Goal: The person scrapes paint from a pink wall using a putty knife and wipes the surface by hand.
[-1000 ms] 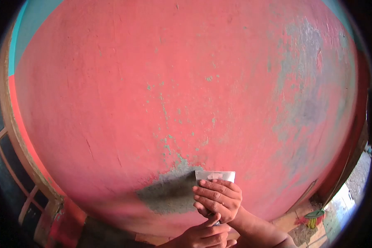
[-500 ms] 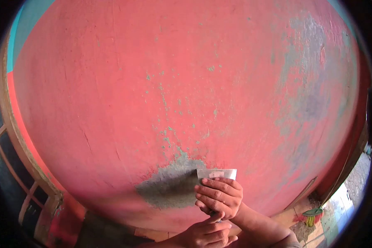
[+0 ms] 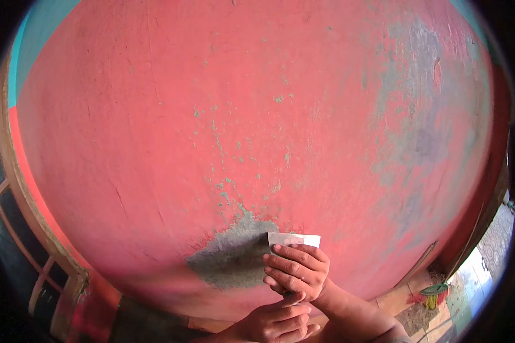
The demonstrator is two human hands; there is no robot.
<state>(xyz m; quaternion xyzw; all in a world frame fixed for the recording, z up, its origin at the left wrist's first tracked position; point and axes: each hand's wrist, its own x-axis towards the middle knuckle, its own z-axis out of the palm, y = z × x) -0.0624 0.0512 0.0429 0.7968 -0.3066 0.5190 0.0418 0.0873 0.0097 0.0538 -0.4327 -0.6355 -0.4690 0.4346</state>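
A wide metal scraper (image 3: 310, 240) with a flat blade is at the right edge of a bare grey patch (image 3: 229, 260) on the pink painted wall (image 3: 154, 143). My right hand (image 3: 297, 270) is closed around it, its fingers lying across the blade's face. Just below, my left hand (image 3: 277, 323) is curled where the handle runs down; most of the handle is hidden by the fingers. The blade's top edge faces up, close against the wall. Small green chips in the paint rise above the patch.
Grey and green worn paint (image 3: 423, 131) covers the wall's right side. A window frame (image 3: 31, 228) stands at far left. On the tiled floor at lower right lies a green-topped object with yellow and red bristles (image 3: 432, 297), like a broom head.
The whole view has shifted slightly, so wall, hands and scraper appear a little further left. The blade's right end tilts slightly lower. Both hands keep their grip.
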